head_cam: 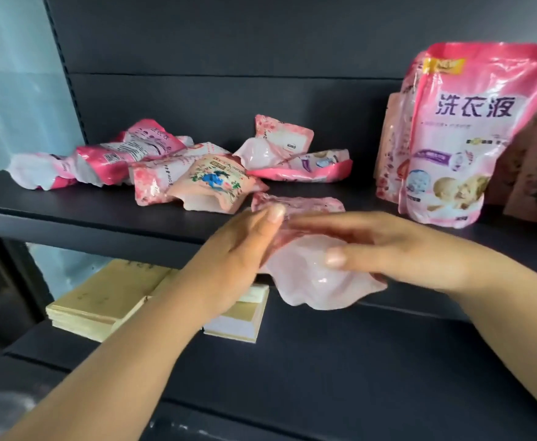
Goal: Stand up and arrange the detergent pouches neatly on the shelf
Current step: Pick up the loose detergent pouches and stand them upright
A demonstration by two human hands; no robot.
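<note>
A pale pink detergent pouch (pixel 305 275) hangs over the front edge of the dark shelf (pixel 101 208), its base towards me. My left hand (pixel 238 259) presses flat against its left side with straight fingers. My right hand (pixel 384 249) lies across its top, thumb on the pouch's face, holding it. Several crumpled pink pouches (pixel 171 167) lie toppled in a heap on the shelf's left half. At the right, a row of pink pouches (pixel 464 135) stands upright.
A lower shelf (pixel 356 361) holds stacks of yellowish flat packs (pixel 101 303) at the left. The dark back panel (pixel 229 58) closes off the shelf behind. A pale blue wall (pixel 16 74) shows at the far left.
</note>
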